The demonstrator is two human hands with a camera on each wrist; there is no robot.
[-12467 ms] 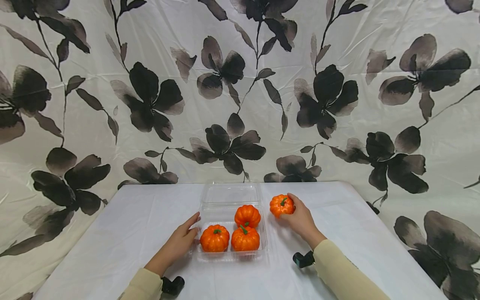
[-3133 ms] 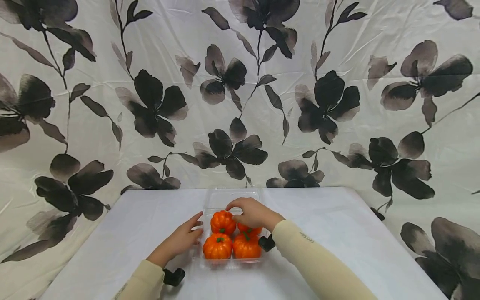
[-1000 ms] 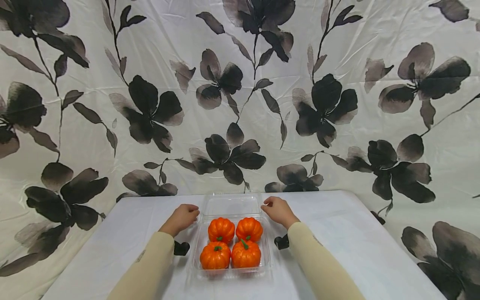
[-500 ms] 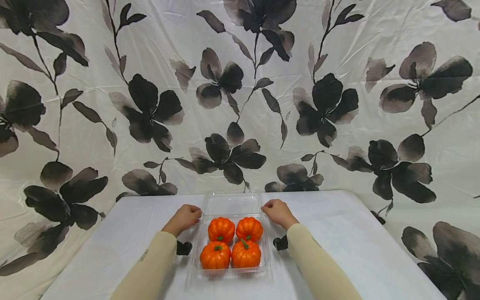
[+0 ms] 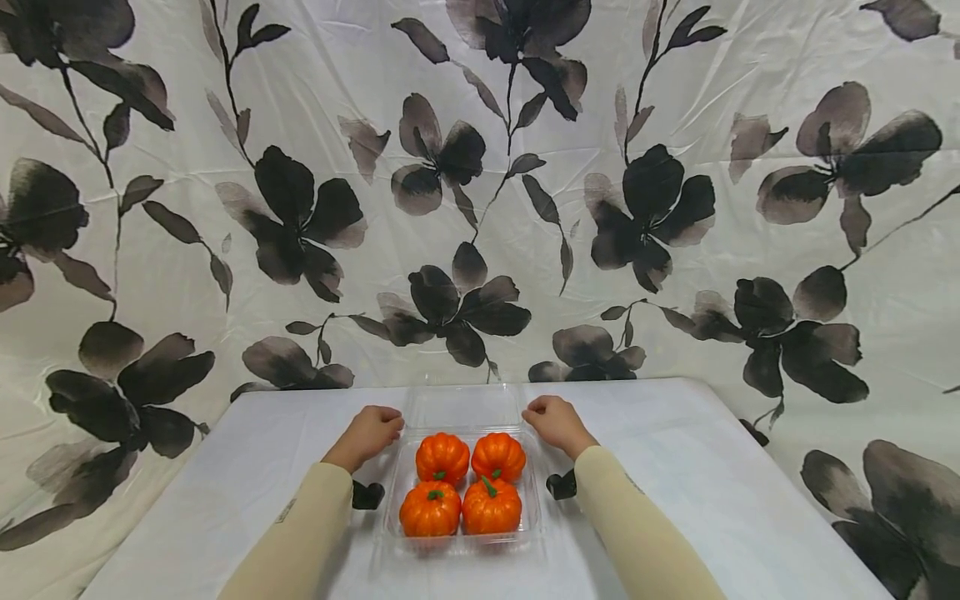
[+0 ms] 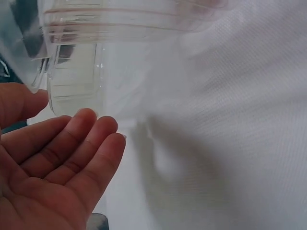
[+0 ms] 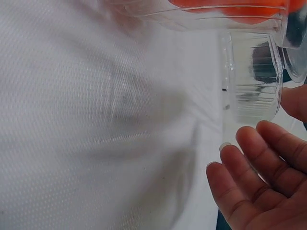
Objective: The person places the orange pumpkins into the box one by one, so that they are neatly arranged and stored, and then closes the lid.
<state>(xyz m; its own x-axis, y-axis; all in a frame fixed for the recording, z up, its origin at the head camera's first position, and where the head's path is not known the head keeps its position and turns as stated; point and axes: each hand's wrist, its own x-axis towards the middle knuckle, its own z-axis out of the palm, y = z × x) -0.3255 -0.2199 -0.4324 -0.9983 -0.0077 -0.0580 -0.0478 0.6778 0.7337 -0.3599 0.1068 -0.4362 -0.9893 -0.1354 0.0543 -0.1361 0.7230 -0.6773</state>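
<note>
A clear plastic clamshell container (image 5: 537,508) stands on the table with its lid (image 5: 465,407) folded back behind it. Inside sit several orange toy pumpkins with green stems, two behind, including the back left pumpkin (image 5: 442,457), and two in front, including the front right pumpkin (image 5: 491,508). My left hand (image 5: 366,435) pinches the lid's left edge between thumb and fingers, the other fingers loosely bent in the left wrist view. At the lid's right edge my right hand (image 5: 557,423) pinches likewise; the right wrist view shows its thumb and index finger at the rim (image 7: 279,91).
A white cloth covers the table (image 5: 645,467). Behind its back edge hangs a pale curtain (image 5: 570,208) printed with dark flowers. Black wrist cameras, such as the left one (image 5: 367,497), sit beside the container's sides.
Earlier my right hand brought a pumpkin from the right into the container's back left place and let it go. Both hands then moved to the lid's side edges; the lid looks slightly shifted now.
</note>
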